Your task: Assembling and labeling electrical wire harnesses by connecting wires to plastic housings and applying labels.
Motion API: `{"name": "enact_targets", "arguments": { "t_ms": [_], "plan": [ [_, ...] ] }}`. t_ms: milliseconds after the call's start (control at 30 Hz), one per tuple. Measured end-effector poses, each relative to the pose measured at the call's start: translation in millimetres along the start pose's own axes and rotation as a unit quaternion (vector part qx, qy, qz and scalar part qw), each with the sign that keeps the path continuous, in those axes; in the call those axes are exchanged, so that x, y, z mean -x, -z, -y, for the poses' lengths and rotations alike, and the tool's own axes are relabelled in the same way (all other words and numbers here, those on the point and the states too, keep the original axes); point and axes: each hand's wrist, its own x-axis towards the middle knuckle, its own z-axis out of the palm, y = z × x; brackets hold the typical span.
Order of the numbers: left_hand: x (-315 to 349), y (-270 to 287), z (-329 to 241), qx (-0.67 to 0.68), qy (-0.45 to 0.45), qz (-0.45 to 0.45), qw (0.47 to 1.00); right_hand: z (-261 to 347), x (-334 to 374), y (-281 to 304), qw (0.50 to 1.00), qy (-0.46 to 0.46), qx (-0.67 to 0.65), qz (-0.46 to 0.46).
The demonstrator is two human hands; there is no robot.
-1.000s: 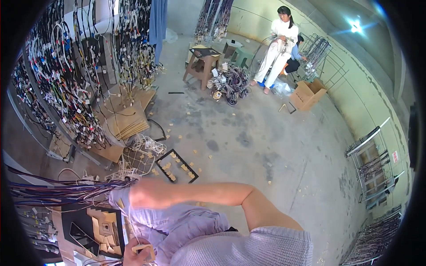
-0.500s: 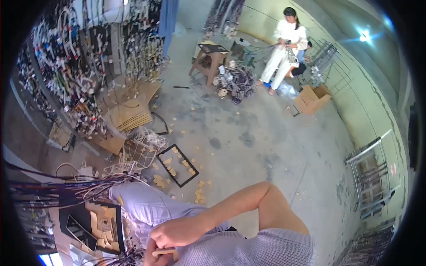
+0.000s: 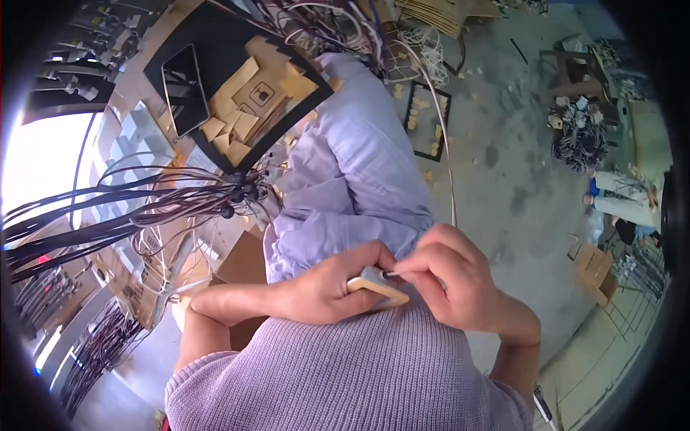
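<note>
My left hand (image 3: 338, 284), close against my body, is closed around a small white-and-tan piece (image 3: 381, 289). A pale grey part with a dark round spot shows on it, beside a tan, bent edge. My right hand (image 3: 456, 280) is drawn up in a pinch, its fingertips touching that dark spot. Whatever lies between the fingertips is too small to name. One pale cable (image 3: 447, 136) comes down from above and reaches the back of my right hand; whether it is held there, I cannot tell.
Left of my knees stands a black-edged tray (image 3: 315, 92) with tan pieces and a phone (image 3: 184, 90). Dark cable bundles (image 3: 180, 190) stretch in from the left. On the floor lie a black frame (image 3: 440, 115), scattered tan bits and a cardboard box (image 3: 595, 273). Another person (image 3: 625, 197) stands far right.
My view has swung left and down, bringing the tray, my lap and both arms into sight. The tan-edged piece, formerly near the lower edge, now shows between both hands.
</note>
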Motion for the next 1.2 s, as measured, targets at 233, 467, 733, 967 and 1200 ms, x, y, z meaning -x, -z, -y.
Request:
{"name": "enact_targets", "arguments": {
  "t_ms": [233,467,733,967,1200],
  "plan": [
    [9,1,13,0.018,-0.021,0.035,0.999,0,-6,-18,0.999,-0.022,-0.025,-0.041],
    [14,-5,23,-0.016,-0.092,0.002,0.996,11,12,-19,0.997,-0.008,0.015,-0.074],
    [17,-7,29,0.009,-0.114,-0.011,0.993,13,19,-15,0.996,-0.053,-0.016,-0.074],
    [-1,0,18,-0.002,-0.145,-0.018,0.989,1,-3,1,0.969,0.134,0.209,0.006],
    [9,4,22,0.103,0.006,0.042,0.994,-12,6,-8,0.911,0.321,0.256,0.051]
  ]
}}
